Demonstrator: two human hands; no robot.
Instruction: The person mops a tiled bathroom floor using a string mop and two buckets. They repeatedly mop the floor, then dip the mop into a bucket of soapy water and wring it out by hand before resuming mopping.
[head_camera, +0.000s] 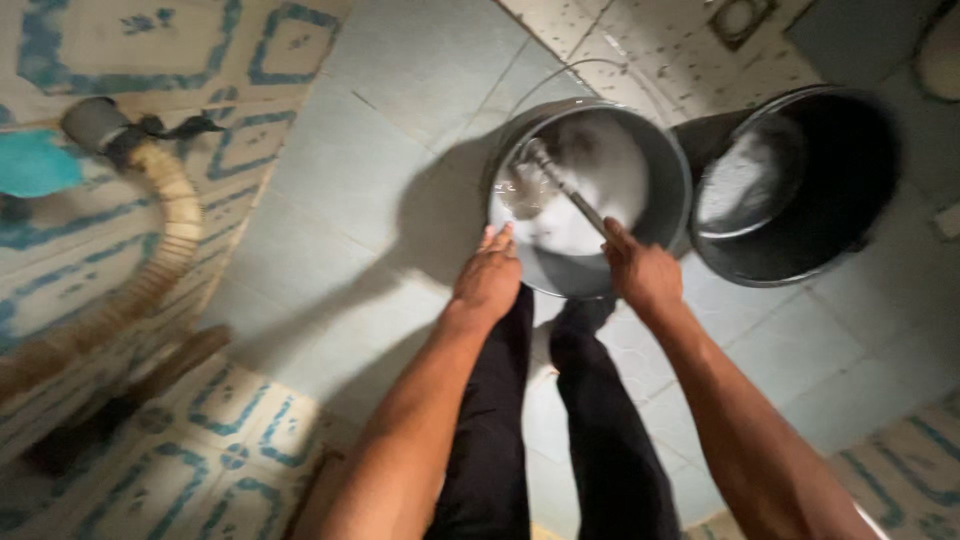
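Metal bucket (655, 150) of white mix stands on the tiled floor (380, 170) (black bucket (840, 190) beside it), left hand (488, 278) spread steadying its rim, right hand (640, 275) closed around the stirring rod (572, 192); stirring seems underway.

Both forearms are bare from the elbow down to the wrist, with no sleeve, watch, band or glove in view, and the left hand (488, 278) and right hand (640, 275) are uncovered as well, with no ring to be made out in the blur. The legs wear plain black trousers (545, 430), long and close-fitting, with soft folds running along the cloth and no stripe, pocket or marking visible. The feet are too dark and blurred to tell what covers them.
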